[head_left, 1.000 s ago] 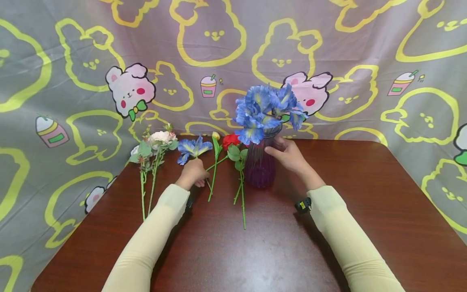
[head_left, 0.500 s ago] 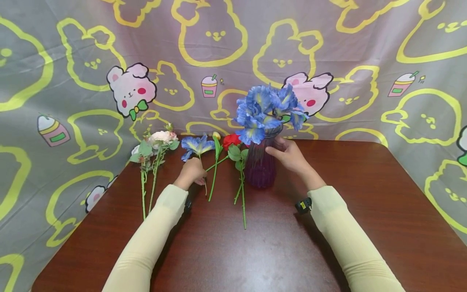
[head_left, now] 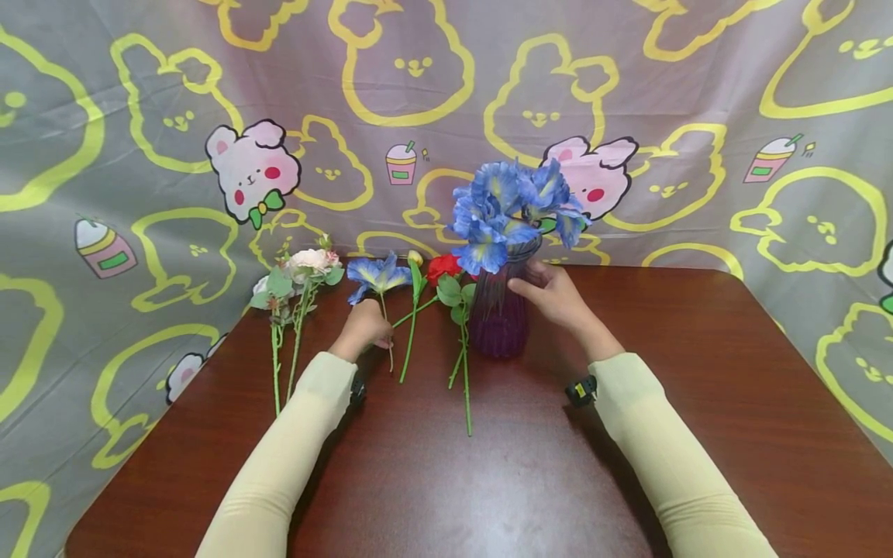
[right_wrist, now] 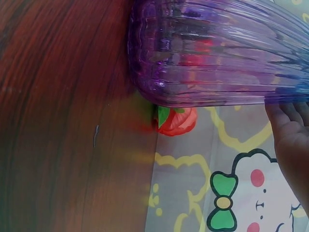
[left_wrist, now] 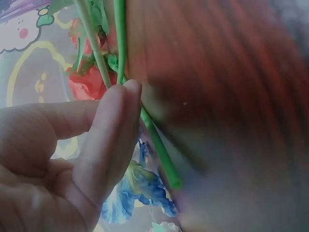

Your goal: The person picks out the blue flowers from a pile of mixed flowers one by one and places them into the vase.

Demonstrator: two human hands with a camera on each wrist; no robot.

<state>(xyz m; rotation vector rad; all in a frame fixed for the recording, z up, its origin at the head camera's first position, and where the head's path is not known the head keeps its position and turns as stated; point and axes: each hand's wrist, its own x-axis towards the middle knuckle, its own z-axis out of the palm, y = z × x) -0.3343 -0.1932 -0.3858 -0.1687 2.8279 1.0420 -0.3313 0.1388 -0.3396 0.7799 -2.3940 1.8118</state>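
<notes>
A purple ribbed glass vase (head_left: 498, 329) stands at the centre of the table, holding several blue artificial irises (head_left: 512, 209). My right hand (head_left: 554, 294) grips its upper right side, thumb in front and fingers behind; the right wrist view shows the clear purple wall close up. My left hand (head_left: 363, 329) pinches the thin stem of a loose blue iris (head_left: 379, 277) lying at the left. In the left wrist view, the thumb and a finger meet in front of green stems, and the iris bloom (left_wrist: 140, 191) shows beyond them. The exact pinch point is hidden there.
Beside the left hand lie a yellow tulip (head_left: 415, 275) and red roses (head_left: 443, 269) with crossing green stems. Pale pink roses (head_left: 310, 265) lie further left. A patterned curtain (head_left: 418, 93) hangs behind the brown table (head_left: 453, 480).
The loose iris has shifted a little right and its stem has turned more upright with my left hand. My right hand and the vase stay in place.
</notes>
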